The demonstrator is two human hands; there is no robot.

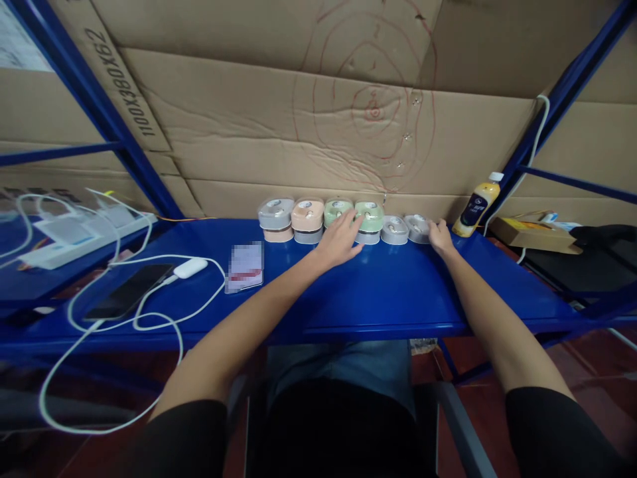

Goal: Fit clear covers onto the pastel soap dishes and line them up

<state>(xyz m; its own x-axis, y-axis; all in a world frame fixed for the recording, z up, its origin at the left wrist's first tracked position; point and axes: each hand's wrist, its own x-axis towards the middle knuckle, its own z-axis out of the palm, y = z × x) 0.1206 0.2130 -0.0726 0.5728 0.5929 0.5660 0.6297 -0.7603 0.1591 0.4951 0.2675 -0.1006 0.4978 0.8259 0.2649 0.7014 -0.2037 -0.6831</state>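
Small lidded plastic containers stand in a row along the back of the blue table (378,292). At the left end, a grey container (277,212) sits stacked on a peach one, and a peach container (307,216) tops a grey one. Two green containers follow, a left one (338,210) and a right one (369,216). My left hand (340,240) is open in front of them, fingers spread over their near sides. Farther right are two low grey containers, an inner one (395,230) and an end one (417,228). My right hand (440,237) closes round the end one's right side, its fingers partly hidden.
A juice bottle (478,204) stands right of the row, near an open cardboard box (535,235). On the left lie a blurred flat item (245,267), a black phone (130,291), a white charging case (190,267) and looping white cables. Cardboard sheeting (259,126) backs the table.
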